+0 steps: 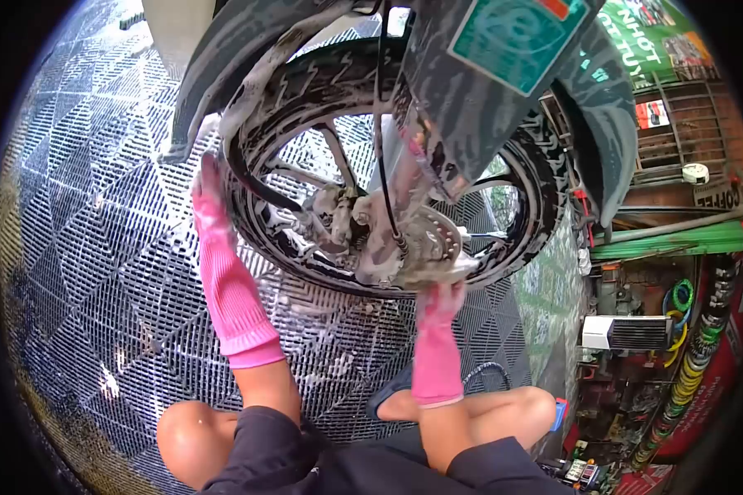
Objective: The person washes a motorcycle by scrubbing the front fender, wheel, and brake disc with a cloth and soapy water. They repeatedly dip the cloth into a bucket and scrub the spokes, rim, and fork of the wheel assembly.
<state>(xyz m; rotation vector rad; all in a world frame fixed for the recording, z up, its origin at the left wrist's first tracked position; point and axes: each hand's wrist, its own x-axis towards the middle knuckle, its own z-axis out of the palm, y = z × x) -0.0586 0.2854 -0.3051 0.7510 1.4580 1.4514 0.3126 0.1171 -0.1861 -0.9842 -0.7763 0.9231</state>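
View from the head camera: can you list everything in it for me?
Wheel: one, black, centre
Suds: patches, white, over wheel and bodywork
Bodywork: several parts, grey, above and beside wheel
Sticker: one, teal, on bodywork
Disc: one, metallic, by hub
Floor: ribbed tiles, grey, below
Banner: one, green, top right
Box: one, black and white, right
Rings: many, mixed colours, far right
Left hand: one, pink glove, at wheel's left
Right hand: one, pink glove, below disc
Knees: two, bare, bottom
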